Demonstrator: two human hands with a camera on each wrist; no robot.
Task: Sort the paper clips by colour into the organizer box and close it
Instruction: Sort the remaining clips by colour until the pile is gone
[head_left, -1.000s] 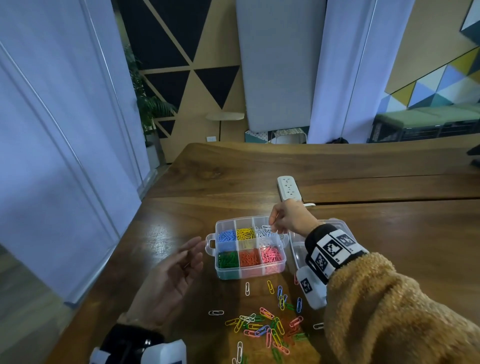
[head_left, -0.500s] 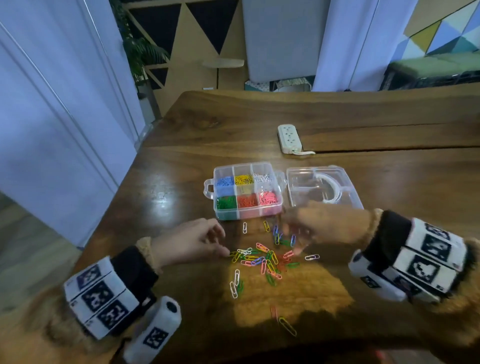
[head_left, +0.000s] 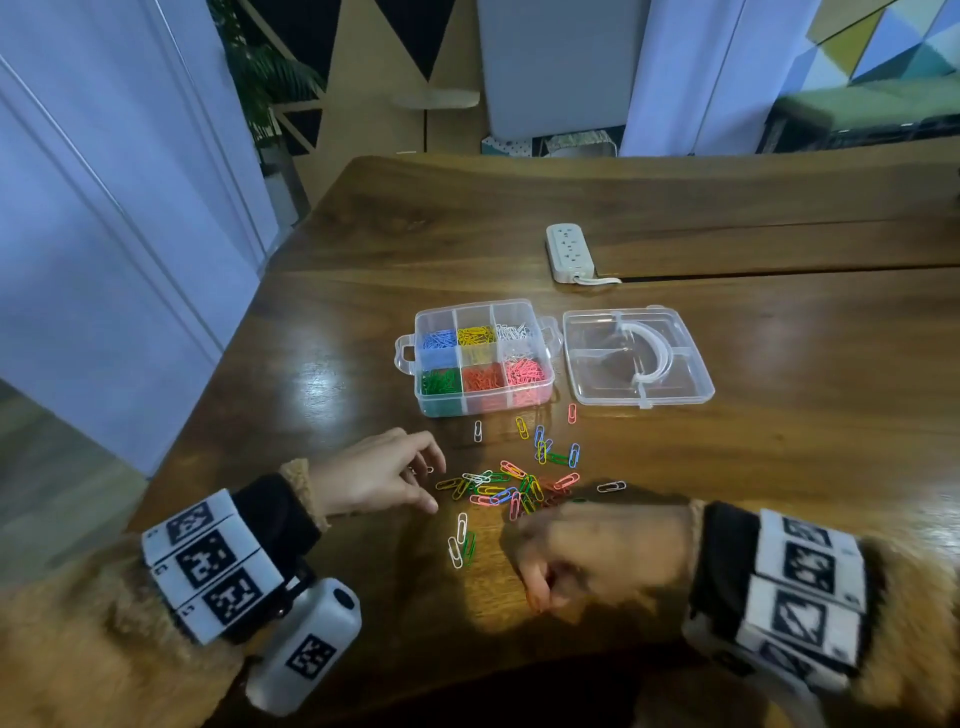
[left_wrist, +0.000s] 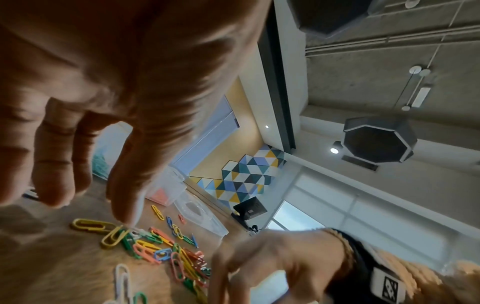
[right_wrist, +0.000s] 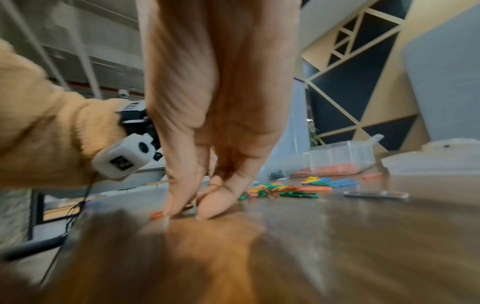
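The clear organizer box (head_left: 483, 402) stands open, its six compartments holding blue, yellow, white, green, orange and pink clips. Its lid (head_left: 639, 358) lies flat to the right. A loose pile of mixed paper clips (head_left: 514, 486) lies in front of the box. My left hand (head_left: 434, 483) rests at the pile's left edge with relaxed fingers, one fingertip (left_wrist: 124, 214) touching the table beside a yellow clip (left_wrist: 88, 225). My right hand (head_left: 537, 597) is nearer me, below the pile. Its thumb and forefinger pinch an orange paper clip (right_wrist: 156, 215) flat on the table.
A white power strip (head_left: 567, 252) lies behind the box on the wooden table (head_left: 779, 467). Two white clips (head_left: 457, 540) and a green one (head_left: 469, 548) lie apart, between my hands. The table's left edge runs diagonally near my left arm.
My right hand left the box's white compartment, passed the pile's right side and came down near me on an orange clip. My left hand turned palm down at the pile's left edge.
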